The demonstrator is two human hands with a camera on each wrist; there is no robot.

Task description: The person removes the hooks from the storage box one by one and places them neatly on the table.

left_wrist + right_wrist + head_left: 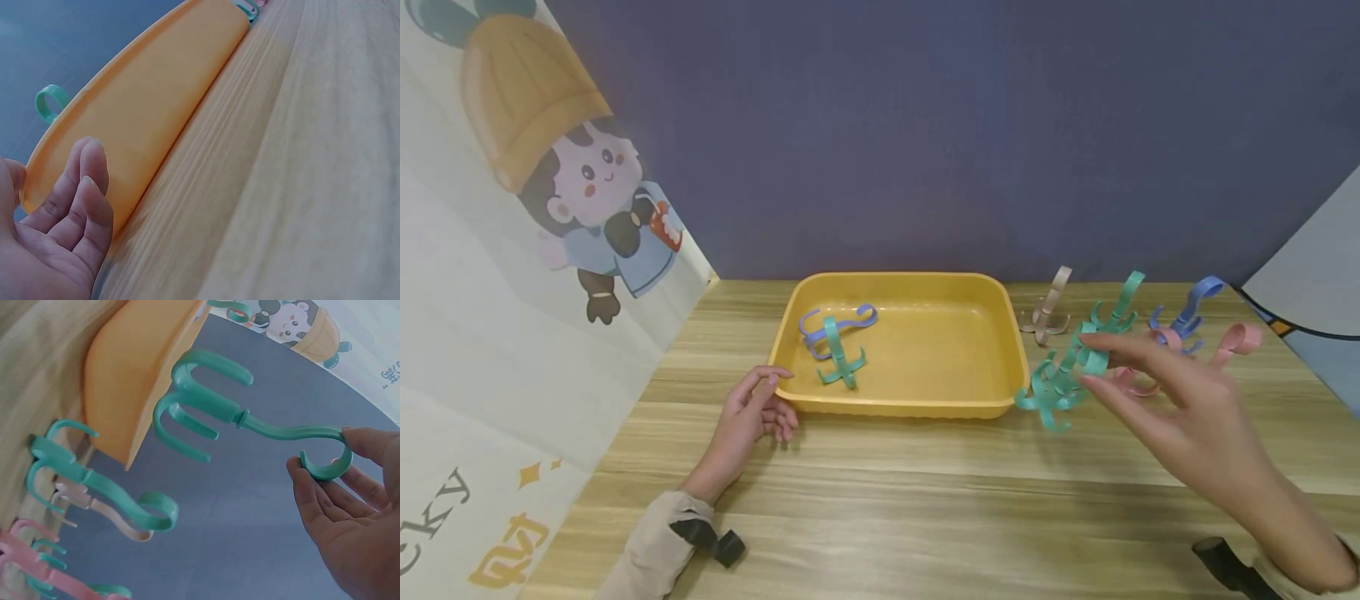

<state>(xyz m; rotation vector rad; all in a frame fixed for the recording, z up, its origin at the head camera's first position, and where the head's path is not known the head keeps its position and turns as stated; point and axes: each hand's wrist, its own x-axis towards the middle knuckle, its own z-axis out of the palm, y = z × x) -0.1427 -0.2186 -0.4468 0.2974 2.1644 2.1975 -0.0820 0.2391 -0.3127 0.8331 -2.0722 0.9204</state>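
My right hand (1195, 417) pinches the curled top of a green multi-pronged hanging hook (209, 403) between thumb and fingers. The hook is off the table, its prongs near the right side of a yellow tray (895, 407). At the tray's front left corner, my left hand (752, 417) holds the rim, one digit over it and the others loosely bent outside the wall. Inside the tray's left part, a green hook (842, 358) stands next to a blue hook (842, 325) lying down.
Right of the tray stand a beige hook (1051, 308), another green hook (1123, 300), a blue hook (1191, 308) and pink hooks (1236, 340), partly hidden by my right hand. A dark blue panel (880, 142) rises behind the wooden table (880, 500).
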